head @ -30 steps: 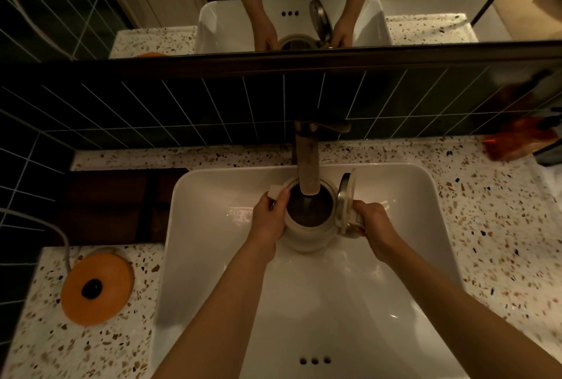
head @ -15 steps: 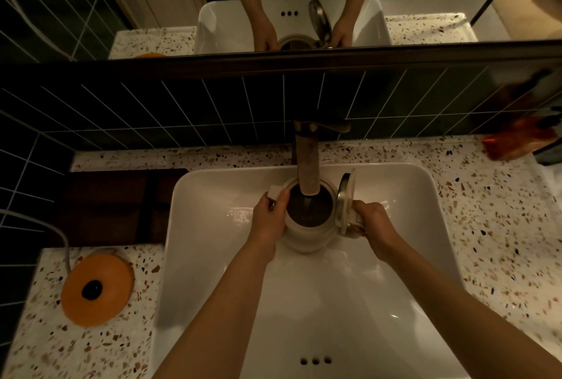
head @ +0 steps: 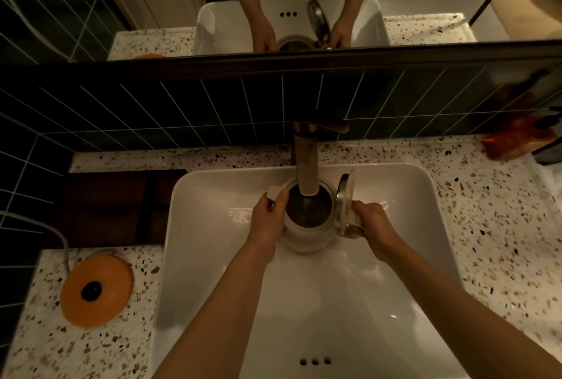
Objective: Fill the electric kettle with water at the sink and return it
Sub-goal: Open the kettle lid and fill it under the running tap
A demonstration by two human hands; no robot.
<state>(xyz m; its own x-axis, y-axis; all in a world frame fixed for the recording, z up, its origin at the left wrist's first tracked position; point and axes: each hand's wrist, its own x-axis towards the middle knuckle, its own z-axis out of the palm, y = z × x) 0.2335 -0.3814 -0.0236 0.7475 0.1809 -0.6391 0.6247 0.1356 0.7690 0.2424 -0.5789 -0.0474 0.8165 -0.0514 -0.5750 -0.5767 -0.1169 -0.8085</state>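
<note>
Head view, filling step. Item: electric kettle (head: 307, 232), pale body, held upright inside the white sink (head: 213, 257), mouth directly under the faucet (head: 307, 162) spout. Lid (head: 345, 202) hinged open, standing just above the right hand's grip. Left hand (head: 269, 220): wrapped against the kettle's left wall, thumb at the spout lip, grip closed on the body. Right hand (head: 372, 226): grip closed around the handle on the kettle's right side. Water stream: too dim to confirm; the level inside cannot be told. Orange base (head: 95, 287), corded, sits on the terrazzo counter (head: 501, 241), well to the left of the left-hand grip. Next move, by judgement: shut off the tap, close the lid, then carry the kettle level across to the base.
</note>
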